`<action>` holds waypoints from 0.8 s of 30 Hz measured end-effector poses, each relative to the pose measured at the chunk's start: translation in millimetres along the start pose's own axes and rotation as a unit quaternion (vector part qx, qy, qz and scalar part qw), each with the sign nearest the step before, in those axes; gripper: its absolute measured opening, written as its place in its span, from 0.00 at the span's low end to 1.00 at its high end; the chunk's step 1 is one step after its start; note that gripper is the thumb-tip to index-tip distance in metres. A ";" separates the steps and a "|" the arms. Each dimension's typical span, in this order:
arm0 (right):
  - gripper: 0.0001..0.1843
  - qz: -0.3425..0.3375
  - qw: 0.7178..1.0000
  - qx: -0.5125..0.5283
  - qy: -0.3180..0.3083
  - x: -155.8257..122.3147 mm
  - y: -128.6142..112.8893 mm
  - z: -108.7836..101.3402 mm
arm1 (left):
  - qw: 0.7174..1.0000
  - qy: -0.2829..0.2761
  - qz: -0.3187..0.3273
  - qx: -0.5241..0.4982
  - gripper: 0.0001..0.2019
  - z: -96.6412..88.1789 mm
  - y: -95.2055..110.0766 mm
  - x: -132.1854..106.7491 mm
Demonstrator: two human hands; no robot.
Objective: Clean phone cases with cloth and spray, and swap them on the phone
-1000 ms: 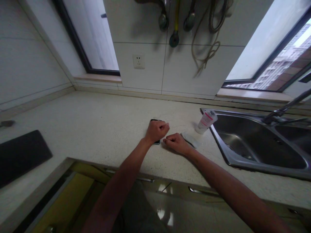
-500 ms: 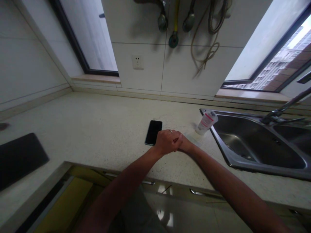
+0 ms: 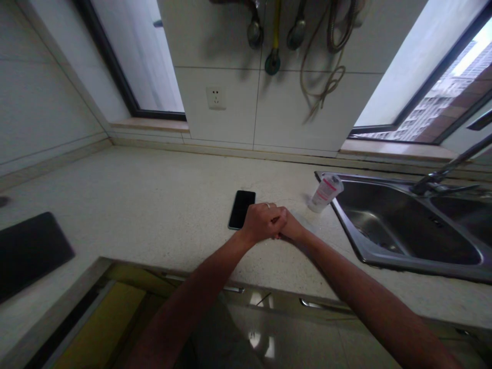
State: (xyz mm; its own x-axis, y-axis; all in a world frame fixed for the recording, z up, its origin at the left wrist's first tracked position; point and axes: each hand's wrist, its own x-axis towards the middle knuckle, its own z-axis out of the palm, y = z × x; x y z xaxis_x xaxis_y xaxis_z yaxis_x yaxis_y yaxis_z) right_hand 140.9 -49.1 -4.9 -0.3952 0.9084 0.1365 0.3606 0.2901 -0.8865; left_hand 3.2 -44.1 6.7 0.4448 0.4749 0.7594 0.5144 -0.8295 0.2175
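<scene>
My left hand point(image 3: 262, 221) and my right hand point(image 3: 292, 229) meet low over the pale speckled counter point(image 3: 161, 205). The left hand's fingers are curled over the right hand's fingertips, and a ring shows on one left finger. The right hand is closed too, and whatever lies inside it is hidden. A black phone point(image 3: 242, 209) lies face up on the counter, just left of my left hand and not touching it. To the right, a white tube with red print point(image 3: 325, 191) lies by the sink's corner.
A steel double sink point(image 3: 388, 256) with a tap point(image 3: 446, 171) fills the right side. A black mat point(image 3: 26, 253) lies at the counter's left end. A wall socket point(image 3: 216, 97) and hanging hoses point(image 3: 326, 72) are on the back wall. Cabinet fronts are below the counter edge.
A second ago my left hand rested on the phone and the right hand lay apart by a pale flat packet. The left hand moved right off the phone and closed onto the right hand.
</scene>
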 end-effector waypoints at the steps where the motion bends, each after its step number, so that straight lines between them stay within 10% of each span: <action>1: 0.18 -0.021 0.999 -0.006 0.030 -1.0 -3.4 -1.7 | 1.000 0.010 0.008 -0.005 0.21 -1.6 -1.5 0.9; 6: 0.25 -0.113 0.945 -0.090 0.295 -6.2 -19.2 -28.3 | 0.998 0.067 -0.004 -0.017 0.23 -4.7 -9.6 3.0; 11: 0.25 -0.131 0.772 -0.107 0.613 -11.7 -20.9 -75.0 | 0.999 0.036 -0.007 -0.021 0.22 -2.8 -15.0 2.0; 15: 0.16 -0.185 0.679 -0.095 0.704 -15.0 -11.1 -104.2 | 0.999 0.039 -0.026 -0.017 0.23 -3.1 -18.4 2.4; 24: 0.23 -0.033 0.781 -0.050 0.622 -2.6 29.1 -106.1 | 0.988 0.005 -0.137 0.072 0.19 -8.5 -28.8 4.8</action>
State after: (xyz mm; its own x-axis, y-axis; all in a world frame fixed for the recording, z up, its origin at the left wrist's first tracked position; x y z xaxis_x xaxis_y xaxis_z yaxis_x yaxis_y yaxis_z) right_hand 242.0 -11.1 15.9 0.6879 0.4624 0.5594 0.4625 0.3147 -0.8289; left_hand -15.6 -20.5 9.2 0.2669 0.6729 0.6899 0.7145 -0.6186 0.3269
